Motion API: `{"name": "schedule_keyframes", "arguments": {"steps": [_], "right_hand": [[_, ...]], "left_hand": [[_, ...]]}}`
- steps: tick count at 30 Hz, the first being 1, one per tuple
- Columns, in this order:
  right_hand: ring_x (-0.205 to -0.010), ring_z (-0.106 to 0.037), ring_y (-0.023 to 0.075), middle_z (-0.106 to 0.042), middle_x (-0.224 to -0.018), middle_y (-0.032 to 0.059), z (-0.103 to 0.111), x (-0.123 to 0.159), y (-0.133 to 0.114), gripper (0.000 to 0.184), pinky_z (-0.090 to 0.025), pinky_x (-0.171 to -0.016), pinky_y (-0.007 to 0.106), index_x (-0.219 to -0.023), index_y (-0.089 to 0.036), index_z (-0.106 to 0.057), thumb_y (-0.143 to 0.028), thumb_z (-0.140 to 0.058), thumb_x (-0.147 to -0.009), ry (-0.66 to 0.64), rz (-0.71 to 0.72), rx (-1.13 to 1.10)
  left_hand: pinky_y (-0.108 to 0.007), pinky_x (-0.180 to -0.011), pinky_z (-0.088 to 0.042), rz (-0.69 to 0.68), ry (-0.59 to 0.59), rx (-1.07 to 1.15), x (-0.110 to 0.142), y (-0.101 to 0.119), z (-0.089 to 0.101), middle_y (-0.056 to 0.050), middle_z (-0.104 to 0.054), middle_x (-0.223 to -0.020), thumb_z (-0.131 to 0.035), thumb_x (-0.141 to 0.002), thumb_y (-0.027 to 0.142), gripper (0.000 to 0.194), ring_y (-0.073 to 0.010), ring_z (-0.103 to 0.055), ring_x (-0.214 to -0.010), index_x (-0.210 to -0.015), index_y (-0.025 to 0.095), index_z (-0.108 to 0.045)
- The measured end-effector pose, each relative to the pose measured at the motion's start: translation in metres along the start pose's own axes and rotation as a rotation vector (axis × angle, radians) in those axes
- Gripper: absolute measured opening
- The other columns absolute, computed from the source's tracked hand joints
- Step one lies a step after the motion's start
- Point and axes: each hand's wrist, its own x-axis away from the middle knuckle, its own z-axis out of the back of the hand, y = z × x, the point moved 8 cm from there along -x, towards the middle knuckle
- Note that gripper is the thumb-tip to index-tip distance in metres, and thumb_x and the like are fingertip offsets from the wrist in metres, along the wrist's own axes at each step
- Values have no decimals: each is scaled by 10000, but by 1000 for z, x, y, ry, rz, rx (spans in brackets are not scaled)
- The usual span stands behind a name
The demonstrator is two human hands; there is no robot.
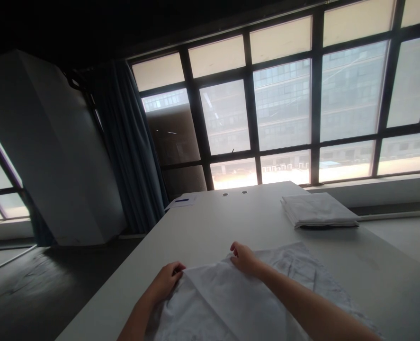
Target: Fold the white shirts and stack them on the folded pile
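Observation:
A white cloth (227, 298) lies on the near part of the white table (213, 227), partly folded over itself, with wrinkles on its right side. My left hand (167, 280) grips its far left corner, fingers curled and closed. At the far edge, right of that corner, my right hand (244, 259) is closed on the cloth, thumb and fingers pinching it. Between the two hands the edge runs fairly straight. The near end of the cloth passes out of the bottom of the view, and my right forearm covers part of it.
A folded stack of white cloth (318, 209) rests on the table's right side. At the far left edge lie papers with a dark blue pen (182, 200). Two round grommets (225, 194) sit at the far end. Beyond are windows, a blue curtain (131, 142) and a pillar (64, 151).

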Motion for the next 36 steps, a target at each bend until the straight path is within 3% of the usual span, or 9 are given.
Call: {"name": "schedule_keyframes", "arguments": {"steps": [6, 9, 12, 16, 20, 23, 26, 31, 36], "right_hand": [[-974, -608, 205, -714, -1018, 60, 12, 21, 0, 293, -408, -884, 294, -1045, -212, -711, -190, -586, -781, -53, 86, 25], [-1033, -619, 208, -713, -1119, 65, 12, 19, 1, 413, -417, -932, 306, -1165, -232, -706, -203, -562, -779, -107, 87, 18], [-1204, -559, 241, -677, -1270, 58, 7, 18, -2, 538, -352, -1056, 364, -1288, -264, -653, -225, -576, -758, -155, 103, 36], [-1358, -422, 311, -558, -1462, 67, -1, 25, -11, 640, -230, -1139, 481, -1419, -299, -549, -325, -611, -783, -198, 139, 96], [-1449, -293, 359, -383, -1604, 86, 0, 44, -14, 720, -132, -1169, 554, -1522, -300, -414, -390, -598, -831, -212, 168, 152], [-1491, -230, 358, -275, -1652, 95, 12, 68, -10, 723, -101, -1190, 554, -1543, -293, -371, -375, -579, -856, -178, 181, 225], [-1492, -237, 364, -320, -1634, 96, 30, 99, 6, 631, -95, -1196, 567, -1480, -310, -472, -429, -582, -870, -98, 140, 305], [-1482, -241, 441, -393, -1595, 96, 59, 152, 55, 593, -49, -1149, 718, -1410, -363, -561, -614, -549, -872, 6, -19, 387], [-1459, -215, 536, -373, -1599, 85, 85, 194, 104, 733, -78, -1066, 838, -1407, -434, -560, -800, -541, -773, 26, -167, 432]], "left_hand": [[-310, -866, -467, 37, -33, 19, -2, -4, -3, -67, -748, -941, -535, -775, 377, 324, -245, -662, -940, -924, 160, -724], [-310, -871, -459, 54, -27, -1, -2, -1, -4, -64, -741, -963, -489, -822, 418, 353, -249, -650, -967, -931, 177, -721], [-305, -794, -454, 66, -8, -43, -1, 3, -5, -53, -722, -893, -423, -891, 527, 431, -244, -640, -894, -861, 192, -693], [-287, -719, -420, 64, 18, -137, 0, 3, -8, -29, -685, -796, -525, -852, 539, 363, -221, -620, -799, -779, 197, -622], [-284, -778, -426, 55, 50, -225, -1, 2, -4, -34, -683, -865, -547, -831, 380, 189, -211, -621, -850, -837, 208, -623], [-309, -834, -427, 44, 84, -285, 1, 11, 5, -54, -671, -968, -569, -794, 333, 203, -223, -614, -893, -944, 211, -631], [-333, -871, -437, 28, 28, -315, 11, 34, 3, -70, -672, -1033, -588, -785, 372, 262, -250, -623, -953, -983, 212, -650], [-420, -938, -477, 71, -345, -262, 57, 83, -46, -74, -708, -1183, -688, -725, 621, 603, -333, -655, -1060, -1241, 311, -667], [-515, -1080, -408, 56, -397, -377, 91, 118, -69, -121, -640, -1356, -709, -641, 761, 847, -417, -567, -1252, -1369, 338, -619]]}}
